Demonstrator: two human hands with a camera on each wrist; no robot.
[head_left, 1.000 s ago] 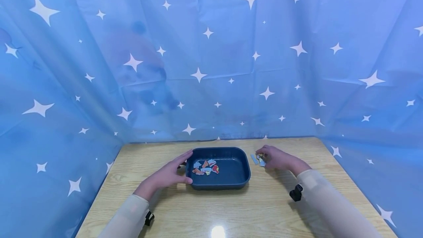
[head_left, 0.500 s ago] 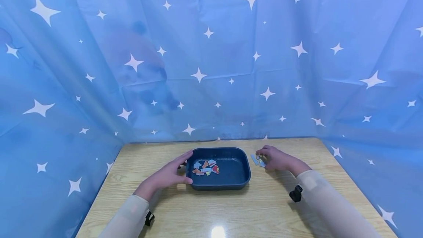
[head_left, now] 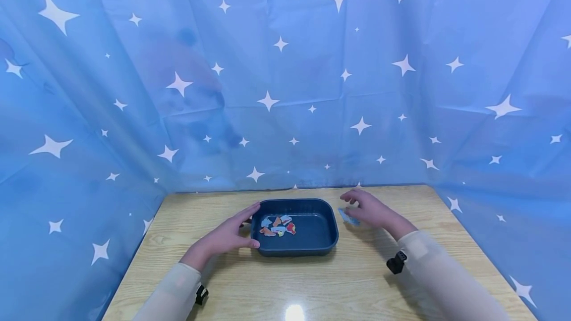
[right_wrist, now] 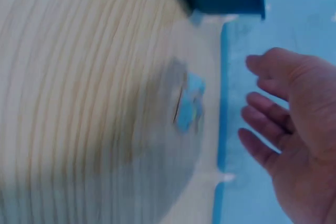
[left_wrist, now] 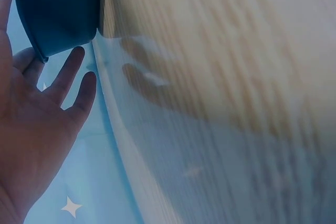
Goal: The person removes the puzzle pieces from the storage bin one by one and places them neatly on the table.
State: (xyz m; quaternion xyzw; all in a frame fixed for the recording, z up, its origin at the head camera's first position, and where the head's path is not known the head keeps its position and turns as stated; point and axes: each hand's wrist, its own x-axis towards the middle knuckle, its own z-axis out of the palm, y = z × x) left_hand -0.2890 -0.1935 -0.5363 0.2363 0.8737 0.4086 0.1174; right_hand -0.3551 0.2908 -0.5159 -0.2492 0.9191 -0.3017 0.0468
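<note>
The left hand (head_left: 227,236), fingers spread, touches the left end of the dark blue rectangular tray (head_left: 314,231), which contains multicoloured irregular pieces (head_left: 278,230). On the wood-grain tabletop (head_left: 250,286), right of the tray, lie light-blue flat pieces (right_wrist: 185,112), probably thin, light and stiff, best pinched by edges. Above them the right hand (head_left: 371,210) is relaxed, seemingly empty.

My left grip (left_wrist: 37,124) spreads its fingers by the dark blue tray (left_wrist: 60,11) — glossy worktop (left_wrist: 226,40) alongside, starry cloth (left_wrist: 89,161) behind.
</note>
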